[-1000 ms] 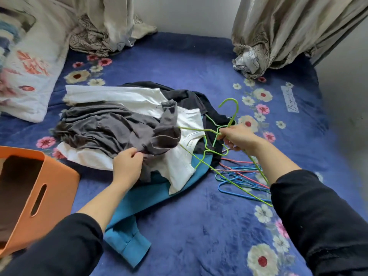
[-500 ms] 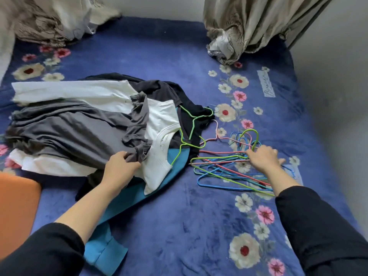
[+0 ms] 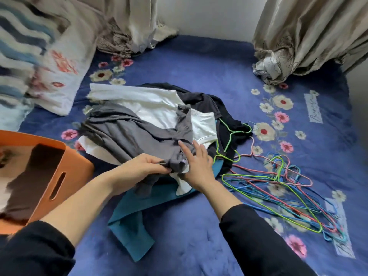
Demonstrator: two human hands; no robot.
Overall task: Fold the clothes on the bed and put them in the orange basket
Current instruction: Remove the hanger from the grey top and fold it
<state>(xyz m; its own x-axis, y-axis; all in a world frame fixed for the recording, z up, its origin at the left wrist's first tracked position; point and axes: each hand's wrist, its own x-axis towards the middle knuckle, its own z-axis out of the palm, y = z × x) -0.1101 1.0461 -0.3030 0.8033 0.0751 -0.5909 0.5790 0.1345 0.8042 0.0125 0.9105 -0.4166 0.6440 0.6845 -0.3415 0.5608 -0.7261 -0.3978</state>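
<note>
One step underway: left hand (image 3: 143, 166) pinches the grey top (image 3: 123, 134), right hand (image 3: 198, 166) lies flat (fingers (image 3: 184, 149) straight); next, lift it clear.

Soft, even daylight, faint shadows. Up-left of the left hand (image 3: 139, 166) gripping the grey shirt (image 3: 127, 134), the pillow (image 3: 57, 76) is motion-blurred; edges bow.

I read bare blanket (image 3: 179, 236) in front of the clothes pile (image 3: 139, 132). Tangled wire hangers (image 3: 278, 186) obstruct the right, the orange basket (image 3: 79, 172) the left.
</note>
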